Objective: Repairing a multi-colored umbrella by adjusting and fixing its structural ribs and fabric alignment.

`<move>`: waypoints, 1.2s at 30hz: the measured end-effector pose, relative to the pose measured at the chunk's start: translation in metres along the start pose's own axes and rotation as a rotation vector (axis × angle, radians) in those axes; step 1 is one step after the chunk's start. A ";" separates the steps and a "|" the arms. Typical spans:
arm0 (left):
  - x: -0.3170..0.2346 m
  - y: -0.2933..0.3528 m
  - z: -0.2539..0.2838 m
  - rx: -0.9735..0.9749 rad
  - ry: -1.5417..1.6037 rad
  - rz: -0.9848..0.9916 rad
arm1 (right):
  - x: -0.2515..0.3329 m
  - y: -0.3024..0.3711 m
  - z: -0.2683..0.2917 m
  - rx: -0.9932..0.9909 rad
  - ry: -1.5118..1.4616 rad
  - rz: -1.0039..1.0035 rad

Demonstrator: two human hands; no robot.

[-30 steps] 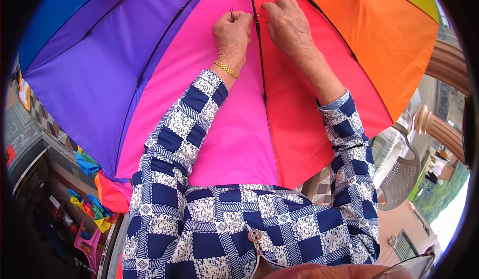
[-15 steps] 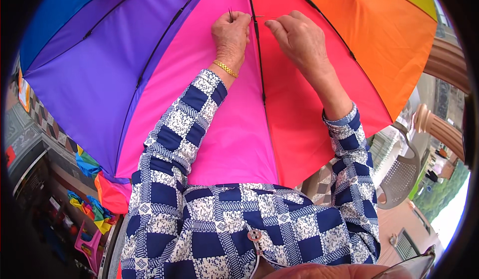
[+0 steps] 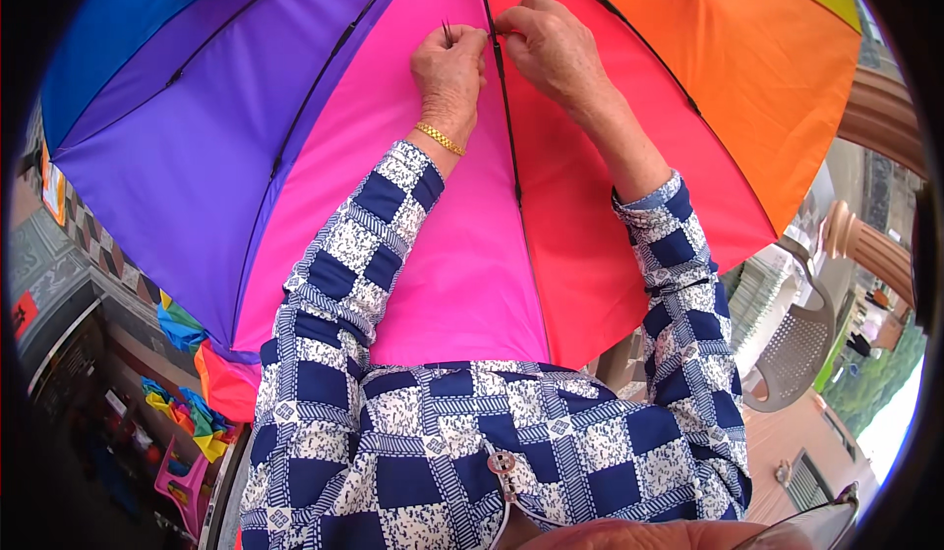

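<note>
An open umbrella (image 3: 442, 255) with rainbow-coloured panels spreads before me, its inner side and black ribs showing. My left hand (image 3: 447, 68) is closed over the pink panel, just left of the middle rib (image 3: 508, 127). Two thin dark points of what look like thread snips (image 3: 447, 33) stick up from its fist. Across the rib, over the red panel, my right hand (image 3: 556, 49) is closed in a pinch. Its thumb and fingertips meet at the rib, close to the left fingers. Whatever lies between those fingertips is too small to make out.
Folded multicoloured cloth (image 3: 221, 378) hangs at the lower left, near a pink plastic stool (image 3: 184, 481). A grey-beige plastic chair (image 3: 795, 348) stands at the right. Beyond it are reddish-brown columns (image 3: 870, 250).
My right hand has moved left and slightly up, bringing its fingertips to the rib. A thin needle-like line seen between the hands is now hidden. My left hand has shifted slightly left.
</note>
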State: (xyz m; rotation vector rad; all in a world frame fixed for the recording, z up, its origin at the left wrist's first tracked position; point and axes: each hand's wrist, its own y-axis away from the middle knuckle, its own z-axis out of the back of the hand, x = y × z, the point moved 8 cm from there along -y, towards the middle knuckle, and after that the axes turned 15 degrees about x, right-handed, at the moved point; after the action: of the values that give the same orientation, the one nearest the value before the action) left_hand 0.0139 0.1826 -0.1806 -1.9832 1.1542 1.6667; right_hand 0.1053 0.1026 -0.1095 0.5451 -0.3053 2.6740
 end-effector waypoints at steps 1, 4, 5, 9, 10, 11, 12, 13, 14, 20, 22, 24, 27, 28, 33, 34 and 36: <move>0.000 0.000 -0.001 -0.004 -0.002 0.002 | 0.000 -0.001 -0.002 0.000 0.017 -0.007; 0.001 0.000 -0.004 0.000 0.008 -0.001 | -0.007 0.001 0.002 -0.003 0.056 -0.017; 0.002 0.000 -0.001 -0.001 0.019 -0.010 | -0.009 0.001 0.003 -0.006 0.073 -0.010; 0.005 -0.001 0.007 -0.004 0.044 -0.017 | -0.036 0.022 0.032 -0.112 0.117 -0.007; 0.007 -0.002 0.009 -0.008 0.053 -0.008 | -0.044 0.029 0.045 -0.180 0.102 -0.008; 0.007 -0.002 0.014 -0.018 0.054 -0.008 | -0.049 0.035 0.058 -0.245 0.082 -0.001; 0.008 -0.003 0.019 -0.018 0.078 -0.013 | -0.067 0.042 0.070 -0.302 -0.026 -0.035; 0.009 -0.003 0.022 -0.008 0.100 -0.014 | -0.087 0.053 0.081 -0.361 -0.131 -0.078; 0.009 -0.003 0.026 0.002 0.122 -0.017 | -0.122 0.069 0.093 -0.471 -0.441 -0.186; 0.012 -0.002 0.028 -0.009 0.127 0.016 | -0.157 0.090 0.072 -0.671 -0.864 -0.386; 0.010 -0.001 0.031 0.005 0.110 0.011 | -0.144 0.076 0.076 -0.674 -1.203 -0.297; 0.011 -0.004 0.016 0.072 0.084 0.009 | -0.136 0.077 0.088 -0.703 -1.337 -0.258; 0.009 -0.002 0.015 0.107 0.005 -0.027 | -0.120 0.052 0.066 -0.676 -1.822 -0.124; 0.006 0.000 0.011 0.116 -0.128 -0.068 | -0.122 0.052 0.064 -0.677 -1.822 -0.123; 0.000 0.003 0.000 0.065 -0.494 -0.223 | -0.093 0.033 0.043 -0.181 -1.986 0.096; -0.003 0.003 0.000 0.028 -0.543 -0.257 | -0.092 0.036 0.037 -0.204 -1.890 -0.038; -0.002 0.003 0.003 0.009 -0.518 -0.250 | -0.097 0.039 0.032 -0.222 -1.791 -0.169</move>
State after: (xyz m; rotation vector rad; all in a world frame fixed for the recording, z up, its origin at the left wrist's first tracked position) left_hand 0.0099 0.1837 -0.1789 -1.4779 0.6929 1.8706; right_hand 0.1817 0.0264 -0.1259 2.4820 -0.8676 1.2013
